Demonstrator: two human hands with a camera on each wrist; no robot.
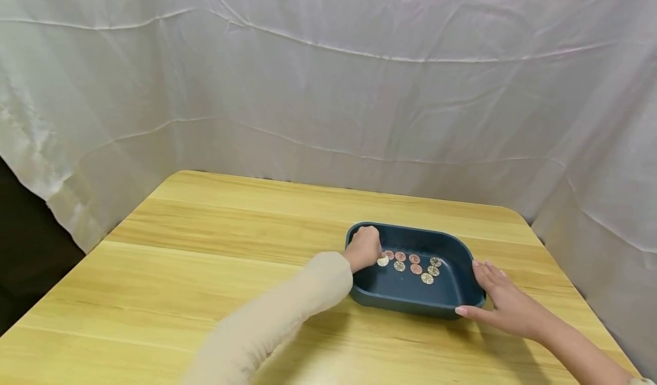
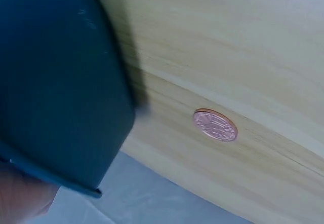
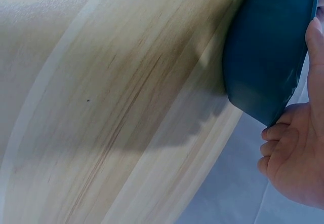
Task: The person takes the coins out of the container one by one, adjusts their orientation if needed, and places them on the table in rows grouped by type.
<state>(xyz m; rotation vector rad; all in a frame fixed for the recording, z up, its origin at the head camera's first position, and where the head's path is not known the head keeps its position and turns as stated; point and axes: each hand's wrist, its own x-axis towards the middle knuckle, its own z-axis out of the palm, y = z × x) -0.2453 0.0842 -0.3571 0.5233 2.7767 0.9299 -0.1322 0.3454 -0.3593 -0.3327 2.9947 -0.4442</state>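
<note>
A dark blue plastic basin [image 1: 405, 305] rests on the wooden table, with several gold and copper coins [image 1: 415, 268] lying flat inside it. My left hand [image 1: 365, 247] reaches into the basin's left end, its fingers curled downward beside a pale gold coin. Those fingertips are hidden, and I cannot tell whether they hold a coin. At the basin's right end my right hand [image 1: 505, 302] rests against the outside, thumb at the near corner and fingers spread. In the left wrist view a copper coin [image 2: 215, 125] lies on the wood beside the basin.
The wooden table [image 1: 205, 259] has rounded far corners. Pale hanging cloth [image 1: 328, 105] rises behind it and along both sides. A long cream sleeve [image 1: 287, 311] on the left arm stretches over the table's front.
</note>
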